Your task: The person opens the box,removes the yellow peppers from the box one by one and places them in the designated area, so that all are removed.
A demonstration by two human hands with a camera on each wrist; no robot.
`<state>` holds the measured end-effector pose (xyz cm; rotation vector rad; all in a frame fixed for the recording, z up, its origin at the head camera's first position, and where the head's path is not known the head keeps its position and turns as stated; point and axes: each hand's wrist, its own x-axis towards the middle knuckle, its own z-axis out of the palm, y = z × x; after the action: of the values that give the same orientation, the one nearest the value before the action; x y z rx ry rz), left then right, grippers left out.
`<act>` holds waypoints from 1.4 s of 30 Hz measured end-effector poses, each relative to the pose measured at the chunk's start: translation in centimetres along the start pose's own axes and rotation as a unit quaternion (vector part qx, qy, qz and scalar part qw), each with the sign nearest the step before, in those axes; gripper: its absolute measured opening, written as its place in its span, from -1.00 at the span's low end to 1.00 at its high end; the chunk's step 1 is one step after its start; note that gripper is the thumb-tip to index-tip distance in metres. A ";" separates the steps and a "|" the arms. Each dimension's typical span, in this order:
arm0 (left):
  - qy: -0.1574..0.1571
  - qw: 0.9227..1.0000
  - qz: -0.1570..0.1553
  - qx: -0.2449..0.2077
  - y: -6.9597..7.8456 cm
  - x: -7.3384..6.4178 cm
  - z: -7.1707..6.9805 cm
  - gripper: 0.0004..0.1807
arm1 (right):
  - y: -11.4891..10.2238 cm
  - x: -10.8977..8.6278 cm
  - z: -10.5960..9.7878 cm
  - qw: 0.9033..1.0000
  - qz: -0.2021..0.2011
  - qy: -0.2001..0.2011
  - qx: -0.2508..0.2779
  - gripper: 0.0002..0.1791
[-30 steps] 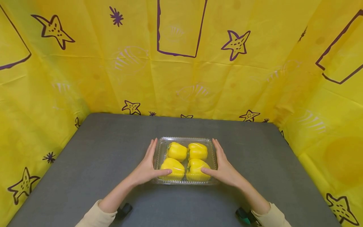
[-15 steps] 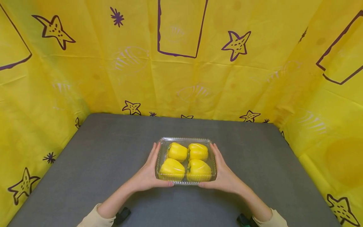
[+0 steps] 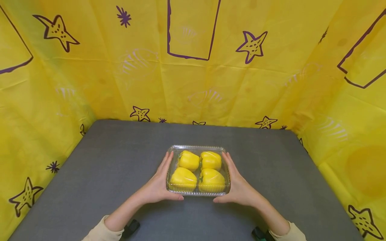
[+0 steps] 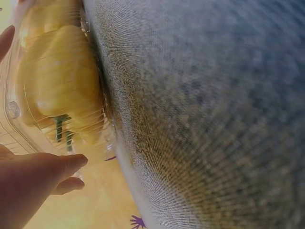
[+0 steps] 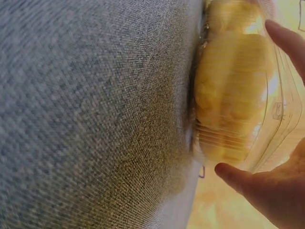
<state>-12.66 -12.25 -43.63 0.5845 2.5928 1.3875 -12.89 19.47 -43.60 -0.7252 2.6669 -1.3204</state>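
Observation:
A clear plastic clamshell container (image 3: 197, 193) lies on the dark grey table with its lid down. Inside it are several yellow bell peppers (image 3: 183, 179), and green stems show through the plastic in the left wrist view. My left hand (image 3: 157, 187) flanks the container's left side, its fingers nearly straight along the wall and its thumb by the near edge. Mirroring it on the right side, my right hand (image 3: 240, 188) has fingers extended along the wall and its thumb just below the near edge. In the right wrist view a pepper (image 5: 232, 81) shows through the ridged wall.
The grey table (image 3: 126, 140) stretches around the container. Yellow cloth (image 3: 193, 80) with purple starfish drawings hangs behind the table and along both sides. Dark straps (image 3: 131, 228) sit at the wrists, near light sleeves (image 3: 104, 231).
Both thumbs have come off the lid and down to the near edge. The fingers have shifted inward against the sides, then the thumbs moved slightly away. The container stays in nearly the same place.

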 end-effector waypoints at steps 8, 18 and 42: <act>0.001 1.000 -0.003 0.006 0.0 0.2 -0.1 0.54 | 0.0 0.1 -0.1 1.000 0.000 0.004 -0.008 0.55; 0.020 1.000 -0.003 0.017 0.0 0.5 0.0 0.50 | 0.3 0.5 -0.1 1.000 -0.006 0.017 -0.013 0.51; 0.124 0.983 0.013 0.136 1.3 0.9 1.6 0.48 | -0.1 0.8 0.4 0.996 0.003 0.066 -0.055 0.33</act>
<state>-12.64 -10.02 -43.41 0.5095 3.0148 1.1887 -13.46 18.78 -43.64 -0.6614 2.8616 -1.2707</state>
